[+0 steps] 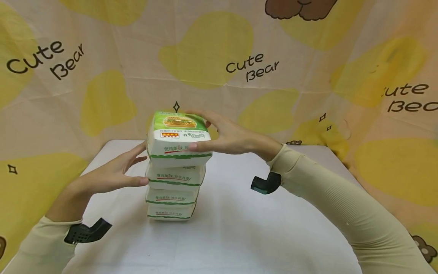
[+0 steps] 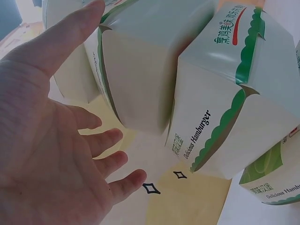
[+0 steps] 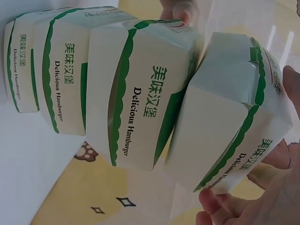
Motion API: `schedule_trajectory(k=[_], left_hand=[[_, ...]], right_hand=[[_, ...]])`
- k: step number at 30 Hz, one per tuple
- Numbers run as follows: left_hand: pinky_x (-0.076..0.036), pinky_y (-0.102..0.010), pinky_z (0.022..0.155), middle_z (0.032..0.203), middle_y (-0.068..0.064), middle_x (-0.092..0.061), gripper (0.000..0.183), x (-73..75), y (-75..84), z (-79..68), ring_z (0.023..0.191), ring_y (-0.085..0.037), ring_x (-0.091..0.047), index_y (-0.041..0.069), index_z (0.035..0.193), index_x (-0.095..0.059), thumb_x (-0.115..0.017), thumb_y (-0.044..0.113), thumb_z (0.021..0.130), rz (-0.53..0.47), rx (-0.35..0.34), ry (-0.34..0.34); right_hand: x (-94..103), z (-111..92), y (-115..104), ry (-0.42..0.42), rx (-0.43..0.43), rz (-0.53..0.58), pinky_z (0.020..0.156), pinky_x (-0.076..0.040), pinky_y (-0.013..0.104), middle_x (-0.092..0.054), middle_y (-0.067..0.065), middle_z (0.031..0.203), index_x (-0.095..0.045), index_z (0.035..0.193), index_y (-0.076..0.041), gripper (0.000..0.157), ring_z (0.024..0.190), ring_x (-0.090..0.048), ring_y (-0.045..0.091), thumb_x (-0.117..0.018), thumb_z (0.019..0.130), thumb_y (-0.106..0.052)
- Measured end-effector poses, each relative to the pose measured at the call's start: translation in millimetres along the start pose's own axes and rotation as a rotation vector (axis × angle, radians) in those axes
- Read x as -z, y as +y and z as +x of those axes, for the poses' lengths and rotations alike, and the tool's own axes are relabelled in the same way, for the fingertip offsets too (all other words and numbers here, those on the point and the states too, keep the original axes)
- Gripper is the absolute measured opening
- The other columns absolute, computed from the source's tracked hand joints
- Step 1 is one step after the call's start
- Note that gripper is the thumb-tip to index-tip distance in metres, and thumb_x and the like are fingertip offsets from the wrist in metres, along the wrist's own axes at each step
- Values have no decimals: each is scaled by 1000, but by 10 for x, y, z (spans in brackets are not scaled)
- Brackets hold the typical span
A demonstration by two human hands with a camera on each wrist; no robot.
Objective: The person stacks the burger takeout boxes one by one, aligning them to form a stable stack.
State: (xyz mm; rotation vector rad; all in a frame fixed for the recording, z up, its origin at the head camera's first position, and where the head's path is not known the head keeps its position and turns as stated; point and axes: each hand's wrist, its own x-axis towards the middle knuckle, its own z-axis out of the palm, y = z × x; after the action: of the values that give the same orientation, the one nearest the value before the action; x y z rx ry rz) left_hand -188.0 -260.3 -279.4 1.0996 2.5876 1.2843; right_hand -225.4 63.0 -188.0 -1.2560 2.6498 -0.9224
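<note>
Several white and green hamburger boxes stand in one stack on the table. The top hamburger box [image 1: 179, 154] sits slightly askew on the second hamburger box [image 1: 174, 177]. My right hand [image 1: 234, 135] holds the top box from its right side, thumb on the front face and fingers toward the back. Part of those fingers is hidden behind the box in the head view. At the stack's left, my left hand [image 1: 111, 173] has its fingers spread, with the thumb tip at the second box's edge. In the left wrist view, the palm of this hand [image 2: 51, 136] holds nothing.
A white table [image 1: 246, 224] lies under the stack. Behind it hangs a patterned cloth [image 1: 143, 57] with yellow patches and "Cute Bear" lettering. A black wrist mount [image 1: 88, 231] sticks out from the left sleeve, and another black mount [image 1: 267, 183] from the right sleeve.
</note>
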Motion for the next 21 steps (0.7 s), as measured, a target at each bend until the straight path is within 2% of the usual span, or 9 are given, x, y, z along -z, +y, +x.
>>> schedule_trajectory(k=[3,8,21], left_hand=[[-27,-4,112,171,5,-14,104,1,-10,10,153,5,-14,31,163,-9,-73,8,85,-2,-21,0],[-27,-2,111,172,7,-10,104,-7,-7,7,152,8,-12,33,163,-8,-73,10,85,5,-10,7],[-27,-2,110,169,7,-21,105,-23,-43,49,148,8,-21,34,163,-12,-76,10,82,2,-1,-9]], right_hand=[[6,-1,11,2,7,10,94,-45,41,-48,-9,142,-32,157,-32,85,122,-44,17,-70,83,-51],[16,-9,19,8,6,18,95,-44,41,-47,-8,143,-32,157,-31,87,122,-43,16,-72,82,-50],[-12,13,-15,23,-8,6,94,-45,40,-49,-10,142,-35,156,-32,85,122,-44,14,-73,83,-52]])
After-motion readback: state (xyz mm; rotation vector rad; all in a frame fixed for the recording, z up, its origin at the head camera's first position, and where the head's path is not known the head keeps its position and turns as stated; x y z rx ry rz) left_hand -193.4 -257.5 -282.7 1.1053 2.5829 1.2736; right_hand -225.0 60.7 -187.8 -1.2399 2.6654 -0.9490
